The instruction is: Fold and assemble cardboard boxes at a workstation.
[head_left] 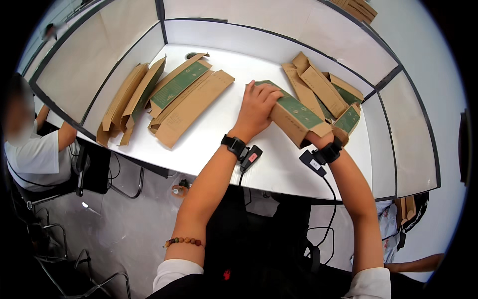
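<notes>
A long brown cardboard box with a green printed panel [294,113] lies slanted on the white table [214,134] in front of me. My left hand [256,107] rests on its far end, fingers curled over the top. My right hand [318,138] is mostly hidden under the near end of the same box, gripping it from below. Both wrists wear black bands with small devices and cables.
A pile of flat brown and green cartons [331,97] lies at the right behind the box. Several finished long boxes [184,97] and more [129,102] lie at the left. White partition walls [259,25] ring the table. Another person [30,149] sits at the left.
</notes>
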A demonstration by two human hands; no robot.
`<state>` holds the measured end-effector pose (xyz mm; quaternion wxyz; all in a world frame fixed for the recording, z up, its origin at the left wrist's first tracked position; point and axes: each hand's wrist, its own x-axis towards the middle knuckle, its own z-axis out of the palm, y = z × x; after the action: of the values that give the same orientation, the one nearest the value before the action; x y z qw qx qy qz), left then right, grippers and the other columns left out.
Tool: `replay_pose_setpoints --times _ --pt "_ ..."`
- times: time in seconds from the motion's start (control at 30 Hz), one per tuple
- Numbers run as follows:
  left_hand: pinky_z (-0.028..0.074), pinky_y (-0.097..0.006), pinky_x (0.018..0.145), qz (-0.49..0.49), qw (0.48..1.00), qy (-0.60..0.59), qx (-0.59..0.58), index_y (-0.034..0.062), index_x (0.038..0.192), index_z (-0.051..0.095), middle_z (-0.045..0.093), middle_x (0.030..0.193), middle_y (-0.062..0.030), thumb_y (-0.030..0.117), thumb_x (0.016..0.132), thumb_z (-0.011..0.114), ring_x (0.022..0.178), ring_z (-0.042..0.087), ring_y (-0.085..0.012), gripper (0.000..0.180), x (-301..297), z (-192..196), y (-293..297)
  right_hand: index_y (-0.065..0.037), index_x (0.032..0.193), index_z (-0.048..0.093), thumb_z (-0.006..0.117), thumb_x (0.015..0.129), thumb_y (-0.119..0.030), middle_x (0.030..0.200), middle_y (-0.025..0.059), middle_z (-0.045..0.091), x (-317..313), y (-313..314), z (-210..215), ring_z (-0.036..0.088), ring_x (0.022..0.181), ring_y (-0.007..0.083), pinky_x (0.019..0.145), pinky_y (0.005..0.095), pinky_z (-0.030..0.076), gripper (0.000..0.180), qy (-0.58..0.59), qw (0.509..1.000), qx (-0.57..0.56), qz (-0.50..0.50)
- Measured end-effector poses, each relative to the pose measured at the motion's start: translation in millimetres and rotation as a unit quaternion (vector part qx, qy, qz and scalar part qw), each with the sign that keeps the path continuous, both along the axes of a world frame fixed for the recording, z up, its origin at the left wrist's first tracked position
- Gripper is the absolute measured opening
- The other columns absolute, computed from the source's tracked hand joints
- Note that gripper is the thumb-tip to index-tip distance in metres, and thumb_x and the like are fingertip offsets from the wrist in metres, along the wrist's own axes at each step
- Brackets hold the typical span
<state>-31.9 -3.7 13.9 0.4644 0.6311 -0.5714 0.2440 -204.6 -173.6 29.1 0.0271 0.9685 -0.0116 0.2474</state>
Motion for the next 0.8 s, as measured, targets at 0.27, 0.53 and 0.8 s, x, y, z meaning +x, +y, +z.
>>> replay_pose_setpoints --times 0.27,0.53,0.8 --pt "0.037 -0.052 0.111 0.083 0.994 0.055 -0.038 0.0110 0.123 0.058 0.057 0.131 -0.0089 -0.006 0.066 0.075 0.128 0.049 -0.0338 0.062 19 4 16 -0.001 0.112 0.069 0.055 0.099 -0.005 0.095 0.0037 0.069 -25 80 174 0.066 0.086 0.0138 0.078 0.0286 0.053 0.019 0.102 0.891 0.428 0.111" --pt "0.059 -0.045 0.100 -0.104 0.992 0.071 -0.016 0.0208 0.128 0.060 0.044 0.148 -0.0130 -0.004 0.070 0.083 0.142 0.043 -0.0401 0.067 -9 -1 0 -0.003 0.139 0.056 0.065 0.096 -0.058 0.120 0.0067 0.064 7 9 90 0.067 0.097 0.0166 0.083 0.0297 0.056 0.070 0.221 0.728 0.641 -0.105" --pt "0.034 -0.051 0.120 -0.021 0.999 0.021 -0.021 0.0045 0.156 0.034 0.035 0.159 -0.0251 -0.008 0.088 0.059 0.145 0.039 -0.0448 0.074 5 9 8 -0.005 0.138 0.054 0.083 0.086 -0.028 0.127 0.0061 0.063 33 10 73 0.061 0.115 0.0154 0.097 0.0317 0.051 0.064 -0.073 0.695 0.709 0.094"
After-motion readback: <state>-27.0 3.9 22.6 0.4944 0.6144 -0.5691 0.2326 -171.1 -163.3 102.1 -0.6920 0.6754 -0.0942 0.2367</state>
